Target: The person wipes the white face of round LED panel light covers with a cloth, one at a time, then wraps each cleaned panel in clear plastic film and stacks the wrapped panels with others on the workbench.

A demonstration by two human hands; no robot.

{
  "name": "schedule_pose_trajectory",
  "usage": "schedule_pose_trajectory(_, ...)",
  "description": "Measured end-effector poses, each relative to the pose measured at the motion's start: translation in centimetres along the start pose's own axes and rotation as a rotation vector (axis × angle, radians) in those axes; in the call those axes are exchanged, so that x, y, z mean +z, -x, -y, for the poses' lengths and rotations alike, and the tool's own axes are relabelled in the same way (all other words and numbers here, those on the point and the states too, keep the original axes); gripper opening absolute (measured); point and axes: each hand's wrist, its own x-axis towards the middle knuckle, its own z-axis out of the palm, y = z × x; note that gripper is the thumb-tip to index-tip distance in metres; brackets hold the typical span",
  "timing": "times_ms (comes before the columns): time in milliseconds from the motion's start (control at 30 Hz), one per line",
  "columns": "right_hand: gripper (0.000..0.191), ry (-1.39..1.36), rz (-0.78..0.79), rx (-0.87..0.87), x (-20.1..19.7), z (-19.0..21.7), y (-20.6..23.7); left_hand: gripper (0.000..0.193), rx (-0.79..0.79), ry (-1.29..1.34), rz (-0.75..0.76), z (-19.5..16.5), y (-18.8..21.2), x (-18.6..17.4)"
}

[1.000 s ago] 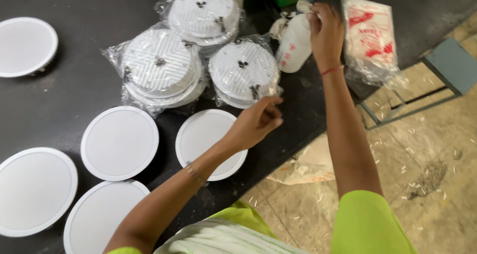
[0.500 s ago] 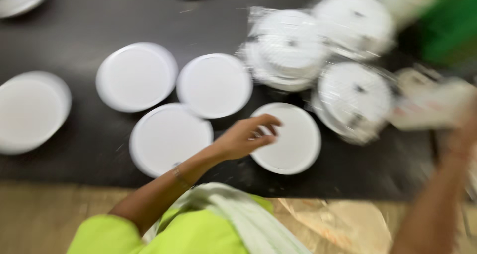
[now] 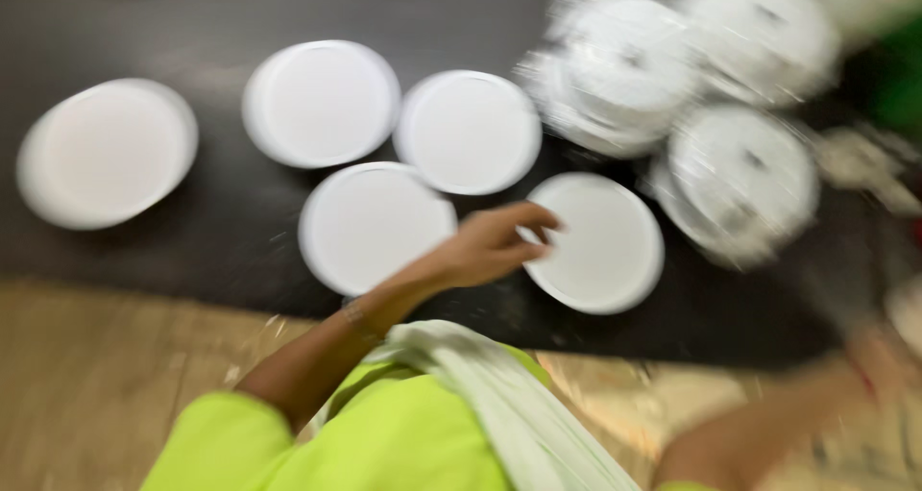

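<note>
The view is sliding rightward since the earlier frame. The left hand point(image 3: 495, 246) is hovering with a loosely open, empty grip at the left rim of the nearest white disc point(image 3: 600, 246) on the dark table point(image 3: 192, 241). Five bare discs are lying there; three bagged discs point(image 3: 740, 179) (blurred) are lying beyond it. The right hand's point(image 3: 884, 356) grip is too blurred to tell.

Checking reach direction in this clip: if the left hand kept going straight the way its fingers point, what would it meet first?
The left hand points right, fingertips at the edge of the nearest white round disc; it would likely meet that first, though blur hides its height above it.
</note>
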Motion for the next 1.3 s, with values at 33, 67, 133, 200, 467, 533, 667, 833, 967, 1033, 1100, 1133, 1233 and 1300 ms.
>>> schedule_pose_trajectory(33,0.017,-0.077,-0.019,0.034,-0.5,-1.2,-0.6,0.036,-0.15,-0.107,-0.005,-0.3,0.4,-0.1)
schedule_pose_trajectory(67,0.016,-0.16,-0.045,0.071,-1.1,-1.5,-1.1,0.035,-0.091,-0.132,0.01,-0.6,0.7,-0.2)
schedule_pose_trajectory(133,0.014,-0.333,-0.091,0.099,-0.4,0.3,-2.0,0.034,-0.143,-0.077,0.046,-1.5,1.6,-0.6)
schedule_pose_trajectory(200,0.013,-0.479,-0.157,0.077,-1.0,3.3,-4.3,0.033,-0.213,-0.112,0.038,-2.6,2.6,-1.3)
schedule_pose_trajectory(467,0.012,0.053,-0.141,-0.993,3.2,16.5,-5.7,0.036,-0.353,-0.088,-0.056,-3.6,3.6,-3.0)
schedule_pose_trajectory(533,0.016,0.252,0.086,-0.971,5.6,16.2,-3.9,0.036,-0.357,-0.112,-0.075,-3.3,4.2,-3.7)
schedule_pose_trajectory(667,0.013,0.426,0.242,-1.031,7.3,15.0,-3.9,0.036,-0.376,-0.141,-0.144,-3.2,6.3,-5.6)
schedule_pose_trajectory(833,0.032,0.434,0.19,-1.011,5.8,15.8,-7.2,0.037,-0.451,-0.146,-0.234,-3.5,10.9,-9.3)
schedule_pose_trajectory(967,0.024,-0.037,-0.054,-0.718,5.9,16.6,-5.5,0.038,-0.494,-0.087,-0.341,-3.0,14.1,-12.5)
schedule_pose_trajectory(1033,0.019,-0.435,0.09,-0.397,6.5,17.0,-2.7,0.038,-0.467,-0.024,-0.367,-2.5,15.4,-13.9)
schedule_pose_trajectory(1100,0.021,-0.788,0.344,-0.119,7.6,18.0,1.9,0.038,-0.44,-0.003,-0.35,-2.0,16.5,-15.2)
schedule_pose_trajectory(1133,0.024,-0.908,0.48,-0.011,8.5,18.8,4.9,0.038,-0.422,0.006,-0.346,-1.9,16.9,-15.9)
schedule_pose_trajectory(1233,0.034,-1.026,0.755,0.26,12.2,21.9,16.7,0.034,-0.321,0.018,-0.303,-2.0,18.4,-18.3)
schedule_pose_trajectory(1300,0.033,-0.952,0.87,0.321,14.2,24.2,26.1,0.033,-0.276,-0.069,-0.312,-2.5,19.9,-20.2)
